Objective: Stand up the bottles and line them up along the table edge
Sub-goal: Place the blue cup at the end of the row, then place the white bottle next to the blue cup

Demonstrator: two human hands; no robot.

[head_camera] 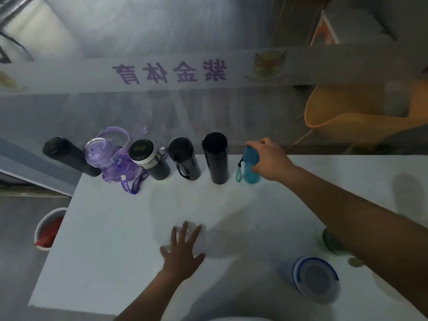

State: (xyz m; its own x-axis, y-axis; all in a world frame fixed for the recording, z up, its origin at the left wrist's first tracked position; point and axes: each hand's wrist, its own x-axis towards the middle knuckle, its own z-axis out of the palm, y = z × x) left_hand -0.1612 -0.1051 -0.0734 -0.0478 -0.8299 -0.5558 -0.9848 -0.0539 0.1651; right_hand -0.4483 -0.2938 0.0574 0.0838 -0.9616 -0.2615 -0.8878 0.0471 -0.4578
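Several bottles stand upright in a row along the far edge of the white table (115,228): a black flask (69,156), a purple bottle (111,163) with a strap, a dark bottle with a silver-ringed cap (149,159), a black bottle with a loop (184,158) and a tall black flask (215,157). My right hand (271,159) grips the top of a small teal bottle (250,167) standing at the right end of the row. My left hand (183,251) rests flat on the table, fingers spread, holding nothing.
A blue-and-white lidded container (315,278) and a green bottle (332,242), partly hidden under my right forearm, sit at the near right. A red-and-white bin (47,229) stands on the floor to the left. A glass wall runs behind the table, with an orange chair (352,112) beyond.
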